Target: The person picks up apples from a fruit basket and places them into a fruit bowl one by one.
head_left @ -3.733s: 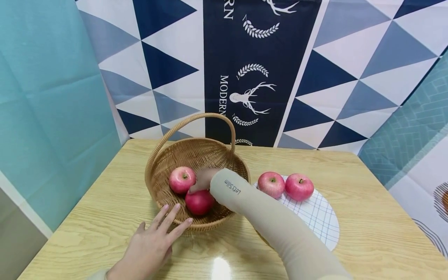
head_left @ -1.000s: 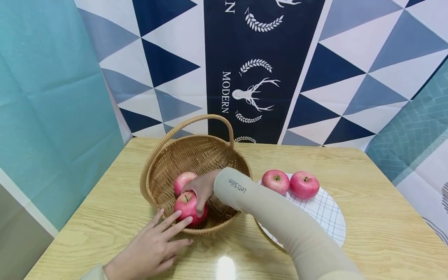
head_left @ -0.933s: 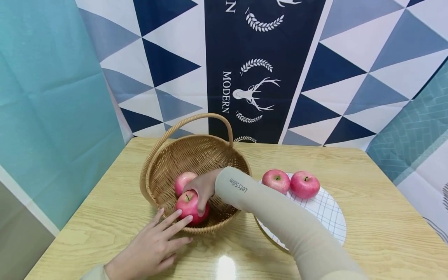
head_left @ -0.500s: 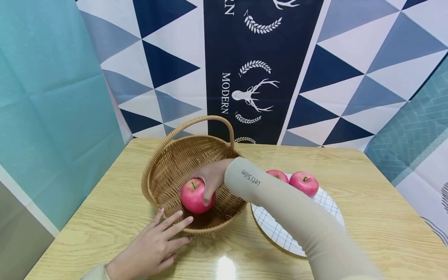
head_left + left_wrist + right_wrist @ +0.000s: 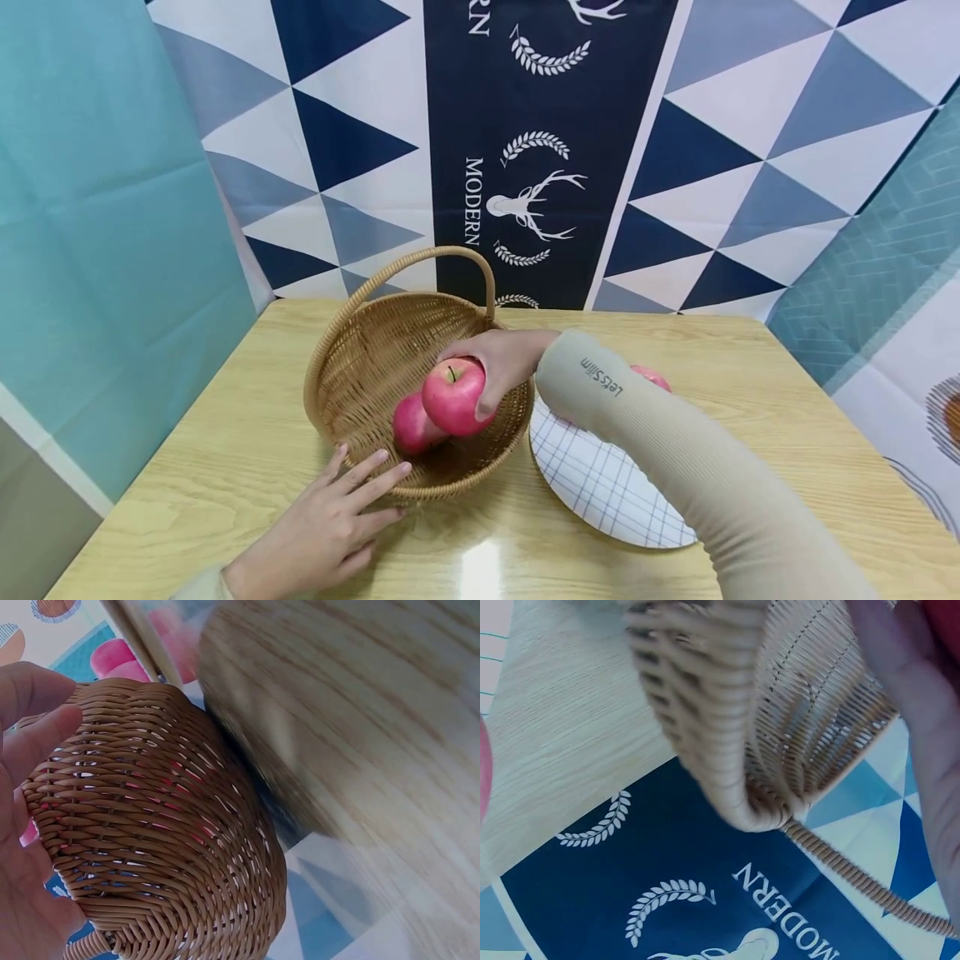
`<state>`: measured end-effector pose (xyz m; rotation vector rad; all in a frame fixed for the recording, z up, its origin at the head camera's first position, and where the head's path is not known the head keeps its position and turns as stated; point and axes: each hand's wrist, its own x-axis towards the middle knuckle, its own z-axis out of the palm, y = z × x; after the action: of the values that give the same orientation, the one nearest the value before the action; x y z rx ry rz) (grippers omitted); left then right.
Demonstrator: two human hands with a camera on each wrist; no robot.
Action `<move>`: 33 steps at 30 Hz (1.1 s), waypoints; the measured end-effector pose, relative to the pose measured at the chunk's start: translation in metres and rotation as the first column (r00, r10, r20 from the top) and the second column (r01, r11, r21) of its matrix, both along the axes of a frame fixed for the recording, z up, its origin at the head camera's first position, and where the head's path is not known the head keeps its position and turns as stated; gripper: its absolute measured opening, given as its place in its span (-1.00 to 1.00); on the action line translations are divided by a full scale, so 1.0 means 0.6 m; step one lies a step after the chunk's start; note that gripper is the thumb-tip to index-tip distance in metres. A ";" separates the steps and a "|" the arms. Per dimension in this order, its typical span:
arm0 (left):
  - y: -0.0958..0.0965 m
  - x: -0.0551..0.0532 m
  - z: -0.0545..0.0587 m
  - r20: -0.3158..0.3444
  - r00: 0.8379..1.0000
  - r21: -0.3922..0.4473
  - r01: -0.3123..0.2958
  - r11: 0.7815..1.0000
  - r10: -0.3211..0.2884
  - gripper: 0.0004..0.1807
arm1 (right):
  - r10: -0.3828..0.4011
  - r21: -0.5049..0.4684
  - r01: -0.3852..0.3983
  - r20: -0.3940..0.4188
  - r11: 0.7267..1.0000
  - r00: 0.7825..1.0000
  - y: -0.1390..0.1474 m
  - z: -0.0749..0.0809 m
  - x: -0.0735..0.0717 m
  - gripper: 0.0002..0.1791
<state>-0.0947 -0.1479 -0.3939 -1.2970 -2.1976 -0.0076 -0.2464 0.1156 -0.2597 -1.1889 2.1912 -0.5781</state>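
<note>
In the head view my right hand (image 5: 510, 360) grips a red apple (image 5: 456, 398), fingers behind it and thumb on its near right side. The apple is raised over the right half of the wicker basket (image 5: 375, 350). A second apple (image 5: 412, 427) lies in the basket, partly covered by the held one. My left hand (image 5: 322, 521) has its fingers spread, the tips resting at the basket's near left rim. From the left wrist view, those fingers (image 5: 45, 742) lie along the basket's woven wall (image 5: 165, 802). The right wrist view shows part of my right hand (image 5: 915, 697) beside the basket's inside.
A round board (image 5: 615, 492) with a white checked top lies right of the basket, partly under my right sleeve (image 5: 675, 442). Another apple (image 5: 651, 377) peeks out behind that sleeve. The basket's tall handle (image 5: 405, 260) arches over its opening. A patterned cloth (image 5: 517, 150) hangs behind the table (image 5: 195, 467).
My right hand has taken hold of an apple in the basket and lifted it up and to the right, uncovering the other apple. The left hand stays at the rim.
</note>
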 end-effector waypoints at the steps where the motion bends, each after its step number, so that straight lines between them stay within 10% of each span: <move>1: 0.000 0.000 0.000 -0.002 1.000 -0.002 0.000 1.000 0.000 -0.60 | -0.007 -0.017 0.007 0.006 1.000 1.000 0.003 -0.001 -0.001 -0.16; 16: 0.001 -0.001 0.001 0.001 1.000 0.019 0.011 1.000 -0.011 -0.62 | -0.073 -0.330 0.115 0.136 0.937 0.988 0.034 -0.031 -0.007 -0.15; 33: 0.001 0.001 -0.001 -0.001 1.000 0.020 0.014 1.000 -0.014 -0.66 | -0.215 -0.392 0.241 0.109 0.888 0.970 0.103 -0.029 0.001 -0.14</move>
<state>-0.0944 -0.1474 -0.3942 -1.3012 -2.1827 -0.0343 -0.2458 0.1775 -0.2773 -1.0920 2.2379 -1.1999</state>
